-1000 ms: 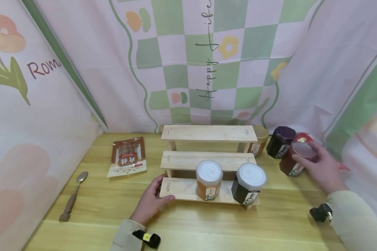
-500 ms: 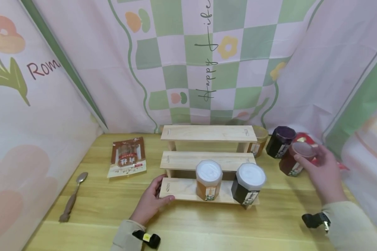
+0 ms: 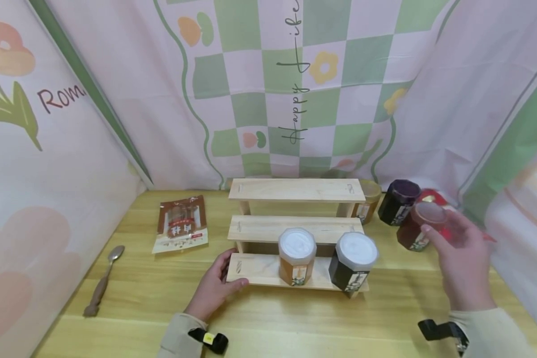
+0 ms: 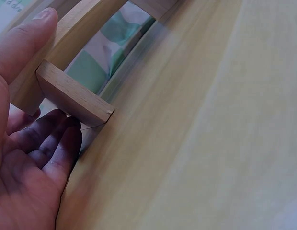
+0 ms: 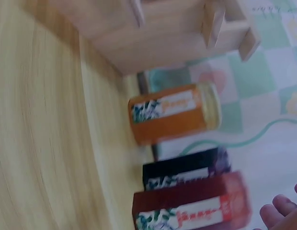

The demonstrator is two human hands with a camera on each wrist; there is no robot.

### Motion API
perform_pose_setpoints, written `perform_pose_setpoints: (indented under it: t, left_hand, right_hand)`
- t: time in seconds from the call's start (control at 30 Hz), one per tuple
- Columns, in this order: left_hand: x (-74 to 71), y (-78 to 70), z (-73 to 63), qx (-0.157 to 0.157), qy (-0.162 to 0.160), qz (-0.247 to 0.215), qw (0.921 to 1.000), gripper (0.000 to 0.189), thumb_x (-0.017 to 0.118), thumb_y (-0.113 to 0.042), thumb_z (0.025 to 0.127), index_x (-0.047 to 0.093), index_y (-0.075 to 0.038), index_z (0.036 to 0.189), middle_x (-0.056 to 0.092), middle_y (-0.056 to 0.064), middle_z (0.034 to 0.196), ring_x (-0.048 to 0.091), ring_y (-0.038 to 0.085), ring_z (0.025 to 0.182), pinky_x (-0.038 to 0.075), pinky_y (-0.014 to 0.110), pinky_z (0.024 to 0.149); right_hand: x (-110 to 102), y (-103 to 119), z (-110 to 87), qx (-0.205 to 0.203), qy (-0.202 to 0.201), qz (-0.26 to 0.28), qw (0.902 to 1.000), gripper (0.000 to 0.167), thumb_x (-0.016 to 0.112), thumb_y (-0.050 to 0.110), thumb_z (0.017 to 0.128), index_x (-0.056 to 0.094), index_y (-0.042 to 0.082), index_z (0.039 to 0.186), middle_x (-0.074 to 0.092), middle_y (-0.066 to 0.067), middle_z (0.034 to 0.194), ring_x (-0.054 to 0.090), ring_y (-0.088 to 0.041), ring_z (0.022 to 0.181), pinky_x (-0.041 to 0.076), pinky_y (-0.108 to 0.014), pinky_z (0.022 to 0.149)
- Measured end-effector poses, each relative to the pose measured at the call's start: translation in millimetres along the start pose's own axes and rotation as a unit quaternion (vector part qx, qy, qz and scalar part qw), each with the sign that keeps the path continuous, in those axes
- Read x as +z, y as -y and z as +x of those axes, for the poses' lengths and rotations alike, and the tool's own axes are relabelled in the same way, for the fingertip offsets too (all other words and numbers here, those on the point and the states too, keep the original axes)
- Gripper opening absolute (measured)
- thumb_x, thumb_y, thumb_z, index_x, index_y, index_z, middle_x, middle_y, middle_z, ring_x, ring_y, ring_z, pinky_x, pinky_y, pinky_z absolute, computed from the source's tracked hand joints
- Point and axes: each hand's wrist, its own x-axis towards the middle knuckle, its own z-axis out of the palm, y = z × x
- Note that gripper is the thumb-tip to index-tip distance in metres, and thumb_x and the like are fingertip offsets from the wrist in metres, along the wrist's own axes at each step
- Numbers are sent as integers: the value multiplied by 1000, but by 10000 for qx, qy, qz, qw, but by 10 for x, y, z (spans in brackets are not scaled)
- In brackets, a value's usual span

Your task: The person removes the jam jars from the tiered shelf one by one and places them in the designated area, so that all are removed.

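Observation:
My left hand [image 3: 215, 286] grips the left end of a three-tier wooden shelf rack [image 3: 259, 266], thumb over the bottom board. In the left wrist view the curled fingers sit below that board [image 4: 72, 40], against its leg. An orange jar [image 3: 291, 271] and a dark jar [image 3: 345, 273], both with white tops, stand on the bottom tier. My right hand [image 3: 467, 263] is beside a dark red jar [image 3: 412, 231] standing on the table at the right. In the right wrist view its fingertips [image 5: 280, 211] are apart from that jar's lid, holding nothing.
A dark purple jar [image 3: 396, 204] and an amber jar [image 3: 373, 196] stand behind the red one, the amber partly hidden by the rack. A red packet [image 3: 433, 195] lies behind. At left are a brown pouch [image 3: 181, 223] and a spoon [image 3: 102, 286].
My right hand has loosened from the red jar's lid and drawn slightly back, its wrist swinging left and toward me. The jar stays in place, as does my left hand.

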Motion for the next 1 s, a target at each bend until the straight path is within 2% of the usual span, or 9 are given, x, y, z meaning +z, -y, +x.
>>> perform_pose_setpoints:
  t: [0.13, 0.27, 0.3, 0.4, 0.5, 0.63, 0.7, 0.87, 1.0]
  left_hand:
    - [1, 5, 5, 28, 1, -1, 10000, 100, 88, -32, 72, 35, -7, 153, 49, 16, 148, 47, 35, 136, 36, 47, 116]
    - [1, 10, 6, 37, -10, 1, 10000, 99, 88, -31, 72, 36, -7, 153, 50, 15, 147, 48, 35, 134, 37, 46, 116]
    - [1, 10, 5, 30, -13, -4, 10000, 99, 88, -31, 72, 36, -7, 153, 50, 15, 147, 48, 35, 134, 37, 46, 116]
    - [0, 6, 1, 24, -18, -34, 10000, 98, 88, -31, 73, 37, -8, 153, 50, 15, 147, 48, 35, 135, 36, 46, 116]
    - [0, -1, -4, 35, -10, -73, 10000, 97, 88, -31, 73, 37, -8, 153, 50, 15, 147, 48, 35, 135, 36, 46, 116]
    - [1, -13, -10, 26, 3, -108, 9999, 97, 88, -29, 73, 36, -8, 153, 50, 14, 147, 47, 34, 135, 36, 45, 116]
    - [1, -17, -11, 22, 7, -118, 9999, 97, 88, -28, 74, 36, -8, 153, 50, 14, 147, 47, 34, 135, 36, 45, 116]
    - [6, -25, -9, 31, -6, -149, 9999, 95, 87, -24, 75, 36, -7, 153, 50, 15, 147, 48, 34, 134, 37, 44, 115]
    - [12, -42, -9, 7, -68, -178, 9998, 93, 87, -21, 75, 37, -7, 153, 51, 14, 147, 49, 33, 134, 38, 44, 115]
  right_hand:
    - [58, 76, -150, -152, 285, 375, 9988, 63, 74, 4, 90, 47, 13, 147, 55, 2, 140, 46, -13, 130, 42, -5, 97]
    - [120, 147, -293, -384, 558, 365, 9970, 60, 73, 2, 91, 50, 11, 145, 57, 1, 141, 48, -12, 130, 41, -6, 99]
    - [139, 164, -328, -443, 636, 402, 9962, 60, 72, 1, 90, 50, 10, 145, 57, 0, 141, 48, -12, 132, 39, -7, 103]
    - [192, 213, -437, -546, 779, 116, 9954, 61, 72, 2, 91, 48, 12, 147, 53, 1, 147, 42, -12, 140, 30, -10, 113]
    - [257, 248, -537, -675, 859, -432, 9931, 62, 71, 4, 93, 45, 12, 149, 47, -2, 153, 37, -12, 144, 23, -11, 116]
    - [343, 282, -667, -1002, 954, -1244, 9825, 65, 71, 7, 94, 42, 13, 151, 45, -4, 154, 40, -10, 140, 28, -8, 112]
    - [389, 291, -728, -1257, 1062, -1434, 9759, 66, 72, 4, 92, 43, 13, 151, 47, -2, 152, 43, -8, 136, 31, -7, 110]
    - [500, 280, -842, -1867, 1530, -1477, 9591, 70, 75, -5, 85, 46, 7, 147, 51, 1, 148, 44, -2, 132, 31, -6, 108]
    - [570, 246, -900, -2003, 1867, -1525, 9496, 72, 79, -4, 82, 46, 4, 146, 50, -7, 149, 40, 3, 133, 28, -3, 108]
